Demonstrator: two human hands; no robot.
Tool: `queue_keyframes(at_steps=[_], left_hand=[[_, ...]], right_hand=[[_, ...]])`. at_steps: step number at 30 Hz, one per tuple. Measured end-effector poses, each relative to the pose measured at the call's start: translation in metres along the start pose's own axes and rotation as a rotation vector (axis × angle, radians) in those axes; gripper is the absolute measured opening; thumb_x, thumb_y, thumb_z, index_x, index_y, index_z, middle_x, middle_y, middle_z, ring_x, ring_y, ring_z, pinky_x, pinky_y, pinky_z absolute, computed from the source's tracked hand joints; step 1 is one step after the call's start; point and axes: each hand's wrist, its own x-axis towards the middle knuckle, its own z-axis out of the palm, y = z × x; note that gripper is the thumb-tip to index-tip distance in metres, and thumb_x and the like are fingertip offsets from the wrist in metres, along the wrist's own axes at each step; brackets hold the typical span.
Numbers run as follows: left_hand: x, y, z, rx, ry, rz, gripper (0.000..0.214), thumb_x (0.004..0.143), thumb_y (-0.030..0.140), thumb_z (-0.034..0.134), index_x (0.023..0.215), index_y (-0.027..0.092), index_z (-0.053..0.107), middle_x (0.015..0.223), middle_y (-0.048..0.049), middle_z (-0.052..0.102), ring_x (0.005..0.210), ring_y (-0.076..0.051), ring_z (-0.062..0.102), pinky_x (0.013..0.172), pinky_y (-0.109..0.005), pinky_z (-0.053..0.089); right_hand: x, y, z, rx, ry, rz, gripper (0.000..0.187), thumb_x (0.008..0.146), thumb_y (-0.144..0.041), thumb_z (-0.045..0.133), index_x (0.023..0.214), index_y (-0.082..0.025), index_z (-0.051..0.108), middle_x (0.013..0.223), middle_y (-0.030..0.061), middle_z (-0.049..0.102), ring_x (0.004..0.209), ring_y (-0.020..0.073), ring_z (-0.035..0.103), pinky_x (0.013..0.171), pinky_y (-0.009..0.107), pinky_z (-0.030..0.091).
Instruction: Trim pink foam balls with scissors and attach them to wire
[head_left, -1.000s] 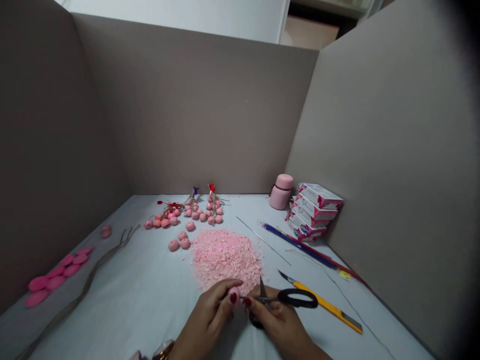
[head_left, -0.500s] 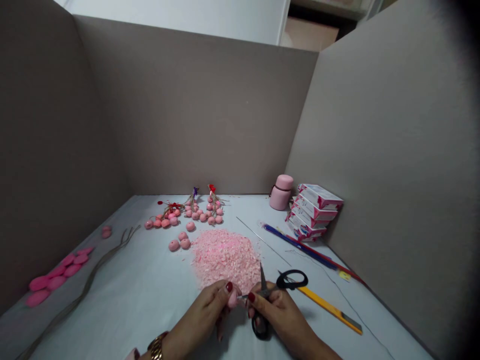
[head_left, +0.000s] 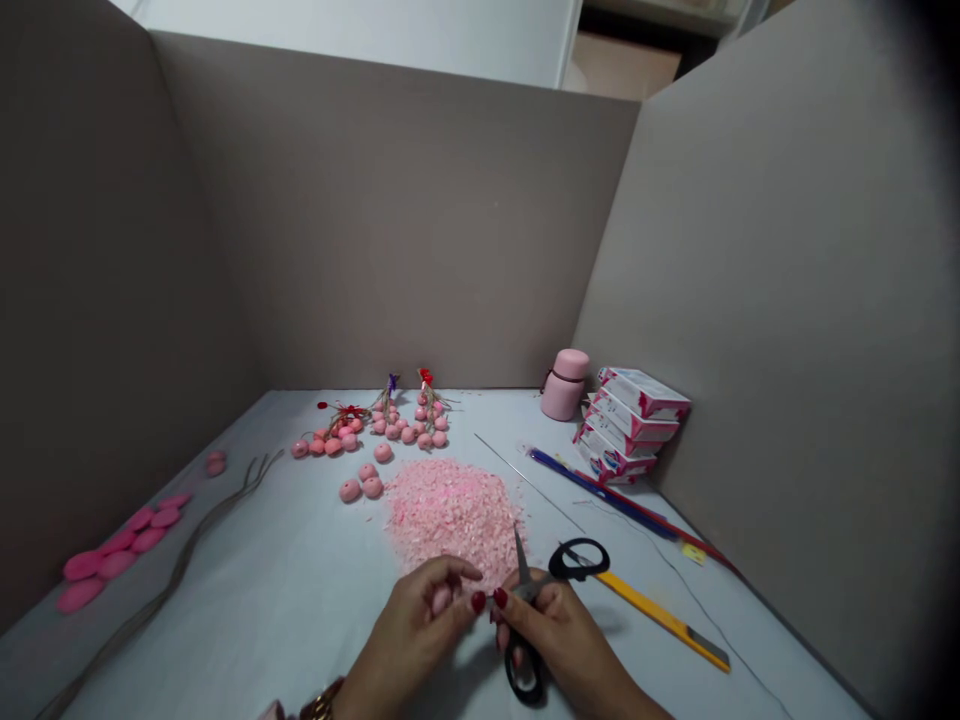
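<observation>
My left hand is curled around a pink ball, mostly hidden in the fingers. Its thumb, with a dark red nail, reaches to the tip of a scissor blade. Black-handled scissors are spread apart in my right hand, which grips them near the pivot. One blade points up and away, the other toward my left thumb. Just beyond both hands lies a heap of pink shavings. Several pink balls with holes rest to the left of the heap.
Bunches of strung pink balls lie at the back. Pink ovals and a bundle of cord are at left. On the right are a yellow cutter, a thin metal rod, pipe cleaners, stacked boxes and a pink flask.
My left fingers have shifted: the thumb moved right to the blade tip, and the ball slid left, deeper into the hand. The scissors in my right hand turned slightly.
</observation>
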Motion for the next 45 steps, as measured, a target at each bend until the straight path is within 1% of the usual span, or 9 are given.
queue_keyframes(at_steps=[4,10,20,22,25,30,34,38,45], left_hand=[[-0.003,0.001,0.001,0.307,-0.011,0.134,0.030,0.084,0.038,0.052,0.070,0.016,0.067,0.066,-0.0021,0.057,0.063,-0.015,0.051,0.061,-0.025,0.038],[-0.001,0.005,-0.001,0.344,0.007,0.159,0.033,0.084,0.038,0.048,0.063,0.017,0.061,0.065,-0.0026,0.059,0.062,-0.017,0.054,0.060,-0.024,0.040],[0.008,0.002,-0.028,0.482,0.308,0.094,0.025,0.078,0.038,0.060,0.061,0.020,0.055,0.057,0.0034,0.050,0.054,-0.015,0.044,0.054,-0.025,0.031],[0.007,0.002,-0.030,0.421,0.291,0.127,0.014,0.077,0.031,0.061,0.088,0.021,0.061,0.081,-0.0013,0.060,0.072,-0.019,0.053,0.069,-0.028,0.037],[0.007,0.001,-0.029,0.238,0.253,0.163,0.035,0.077,0.021,0.058,0.111,0.022,0.052,0.107,-0.0054,0.055,0.100,-0.022,0.049,0.092,-0.034,0.031],[0.008,0.002,-0.020,0.028,0.132,0.070,0.021,0.086,0.035,0.048,0.102,0.021,0.048,0.085,-0.0012,0.057,0.075,-0.017,0.053,0.070,-0.030,0.043],[0.007,0.011,-0.013,-0.125,0.040,-0.005,0.034,0.081,0.048,0.055,0.096,0.017,0.054,0.083,-0.0017,0.059,0.067,-0.014,0.054,0.061,-0.025,0.043],[0.003,0.018,-0.009,-0.365,0.010,-0.136,0.042,0.075,0.041,0.067,0.108,0.017,0.058,0.086,-0.0023,0.063,0.077,-0.015,0.058,0.072,-0.026,0.043],[-0.001,0.021,-0.002,-0.676,-0.154,-0.172,0.022,0.077,0.029,0.069,0.094,0.017,0.062,0.090,-0.0043,0.067,0.085,-0.014,0.061,0.083,-0.028,0.041]], right_hand=[[-0.003,-0.001,0.003,-0.036,0.002,-0.023,0.054,0.062,-0.067,0.063,0.067,-0.013,0.056,0.051,-0.0022,0.055,0.037,0.0048,0.041,0.039,0.017,0.032],[-0.001,0.001,0.002,-0.014,0.022,-0.001,0.053,0.065,-0.065,0.063,0.068,-0.012,0.059,0.052,-0.0008,0.057,0.038,0.0050,0.043,0.039,0.016,0.031],[0.001,-0.007,-0.001,0.074,0.135,-0.035,0.050,0.063,-0.062,0.068,0.065,-0.013,0.059,0.050,-0.0017,0.056,0.038,0.0049,0.043,0.038,0.016,0.032],[0.000,-0.006,0.001,0.043,0.128,-0.024,0.052,0.061,-0.064,0.067,0.065,-0.012,0.059,0.050,-0.0014,0.057,0.037,0.0048,0.043,0.038,0.016,0.032],[-0.001,-0.006,0.002,0.027,0.140,-0.033,0.053,0.061,-0.065,0.066,0.065,-0.013,0.059,0.051,-0.0013,0.057,0.038,0.0053,0.043,0.038,0.017,0.032],[0.000,-0.008,0.001,0.033,0.179,-0.035,0.052,0.060,-0.065,0.066,0.065,-0.014,0.058,0.051,-0.0010,0.057,0.037,0.0063,0.044,0.036,0.017,0.031],[0.000,-0.008,-0.001,0.024,0.210,-0.078,0.050,0.062,-0.063,0.066,0.063,-0.015,0.056,0.052,-0.0006,0.057,0.038,0.0067,0.045,0.036,0.017,0.031],[-0.003,-0.008,-0.001,0.033,0.264,-0.149,0.047,0.064,-0.061,0.067,0.064,-0.016,0.055,0.052,-0.0002,0.057,0.041,0.0085,0.048,0.040,0.019,0.035],[-0.013,-0.001,0.006,-0.046,0.332,-0.214,0.046,0.067,-0.062,0.064,0.065,-0.016,0.057,0.055,0.0016,0.057,0.045,0.0112,0.048,0.041,0.022,0.032]])
